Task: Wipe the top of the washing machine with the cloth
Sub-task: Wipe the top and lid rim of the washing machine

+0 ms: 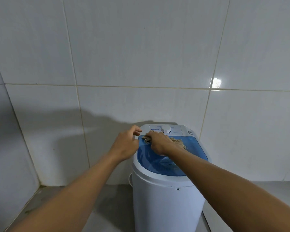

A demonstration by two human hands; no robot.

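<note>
A small white washing machine (164, 203) stands against the tiled wall, with a translucent blue lid (189, 158) and a white control panel with a round dial (165, 129) at the back. A frayed beige cloth (178, 141) lies on the far part of the lid. My right hand (157, 142) presses down on the cloth, covering its middle, with fringes sticking out on both sides. My left hand (126, 144) hovers at the machine's far left edge, fingers loosely curled and holding nothing.
White tiled walls (141, 56) meet in a corner at the left. The grey floor (107, 206) runs around the machine. A white hose or cord (129, 179) curves behind the machine's left side.
</note>
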